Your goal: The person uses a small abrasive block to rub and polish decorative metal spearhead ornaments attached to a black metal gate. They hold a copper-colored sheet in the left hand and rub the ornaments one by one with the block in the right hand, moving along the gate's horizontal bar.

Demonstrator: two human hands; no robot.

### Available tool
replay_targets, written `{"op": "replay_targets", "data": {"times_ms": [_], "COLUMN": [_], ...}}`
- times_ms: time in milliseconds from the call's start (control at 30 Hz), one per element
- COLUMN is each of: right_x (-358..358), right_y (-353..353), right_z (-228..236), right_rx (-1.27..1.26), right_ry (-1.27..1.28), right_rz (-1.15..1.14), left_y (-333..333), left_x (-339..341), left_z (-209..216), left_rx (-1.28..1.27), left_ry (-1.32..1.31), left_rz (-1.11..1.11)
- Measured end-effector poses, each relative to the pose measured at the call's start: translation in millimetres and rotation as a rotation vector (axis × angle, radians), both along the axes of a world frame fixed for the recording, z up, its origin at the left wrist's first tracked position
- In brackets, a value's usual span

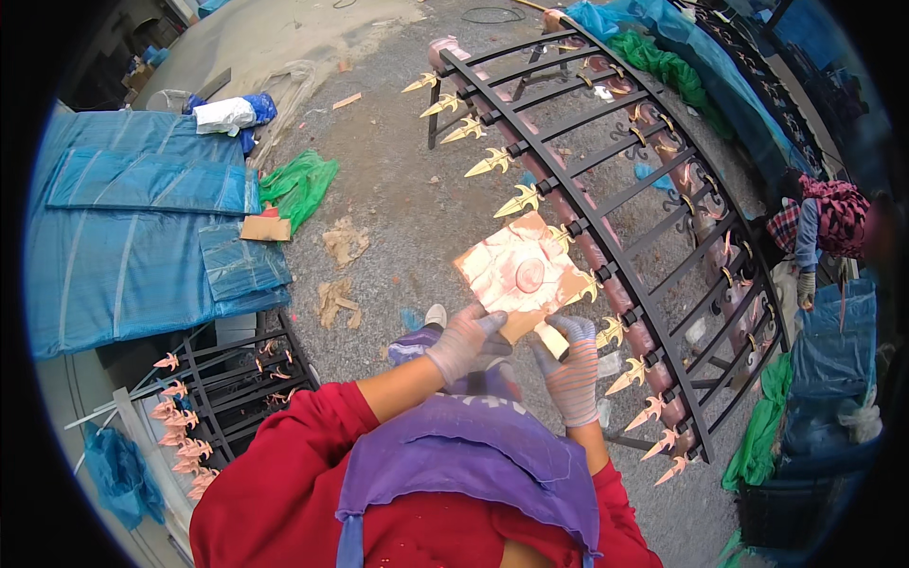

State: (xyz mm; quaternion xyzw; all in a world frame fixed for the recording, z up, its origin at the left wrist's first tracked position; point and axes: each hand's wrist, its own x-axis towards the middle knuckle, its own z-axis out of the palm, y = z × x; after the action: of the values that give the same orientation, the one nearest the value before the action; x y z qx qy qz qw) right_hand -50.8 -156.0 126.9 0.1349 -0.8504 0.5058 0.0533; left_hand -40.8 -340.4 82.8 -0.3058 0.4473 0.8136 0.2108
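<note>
My left hand (466, 343), in a pale work glove, grips the lower left edge of a squarish board (507, 270). The board is smeared cream and pink, with a round pink patch in its middle. My right hand (572, 364), in a striped glove, closes round a short pale wooden-looking piece (551, 339) with a dark end, held against the board's lower edge. Its kind I cannot make out. Just beyond the board stands a black metal fence panel (568, 180) with spear tips (488, 163), most of them gold and the nearest ones pink.
Blue sheeting (123, 237) covers a stack at left, beside green plastic (301, 185). A second black panel with pink tips (185, 435) lies at lower left. Cardboard scraps (343, 241) litter the gravel. Another person (824, 222) bends at the far right, beyond the fence panel.
</note>
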Motion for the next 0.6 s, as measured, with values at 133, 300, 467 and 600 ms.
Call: {"op": "replay_targets", "data": {"times_ms": [133, 300, 467, 600], "right_x": [-42, -100, -149, -174], "right_y": [-18, -53, -94, -110], "right_z": [-17, -42, -27, -28], "right_rx": [0.056, -0.011, -0.556, -1.284], "right_ry": [-0.026, -0.159, -0.526, -0.510], "right_rz": [-0.048, -0.177, -0.469, -0.622], "left_y": [-19, -54, -88, -109], "left_x": [-53, -134, -213, -257], "left_z": [2, -6, 5, -8], "left_rx": [0.017, 0.003, -0.112, -0.128], "left_ry": [0.015, 0.095, 0.116, 0.159], "left_rz": [-0.054, -0.147, -0.293, -0.418]}}
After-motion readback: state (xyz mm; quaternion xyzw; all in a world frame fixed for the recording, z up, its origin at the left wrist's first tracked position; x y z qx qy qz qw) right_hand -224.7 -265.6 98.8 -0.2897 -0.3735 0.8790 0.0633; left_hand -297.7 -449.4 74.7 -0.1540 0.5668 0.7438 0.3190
